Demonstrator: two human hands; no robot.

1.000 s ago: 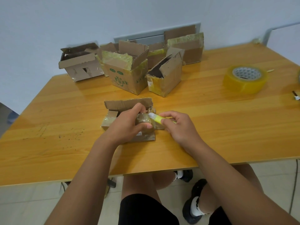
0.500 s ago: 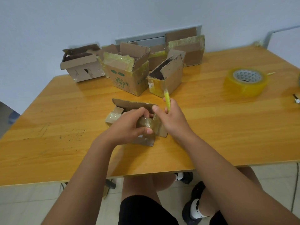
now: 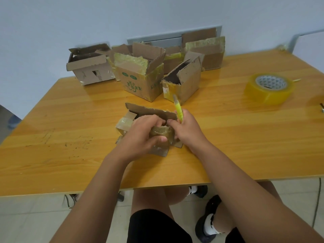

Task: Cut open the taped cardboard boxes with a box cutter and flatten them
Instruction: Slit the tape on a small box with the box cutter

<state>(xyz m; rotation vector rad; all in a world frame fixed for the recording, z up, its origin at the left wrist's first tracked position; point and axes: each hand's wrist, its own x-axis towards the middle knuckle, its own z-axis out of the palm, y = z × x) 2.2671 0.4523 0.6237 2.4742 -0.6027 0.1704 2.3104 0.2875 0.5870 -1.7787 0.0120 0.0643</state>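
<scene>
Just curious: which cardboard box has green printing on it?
The brown cardboard box with green printing, middle of the back row; the other boxes show only plain cardboard and yellowish tape.

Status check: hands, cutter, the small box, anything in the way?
Left hand grips small box. Right hand holds yellow cutter tip-up, off the tape, fingers also on box. One flap up. Other boxes and tape roll stand apart.

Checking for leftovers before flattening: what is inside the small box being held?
Only a dark hollow shows under the small box's raised flap. The left hand and right hand cover the rest.
</scene>
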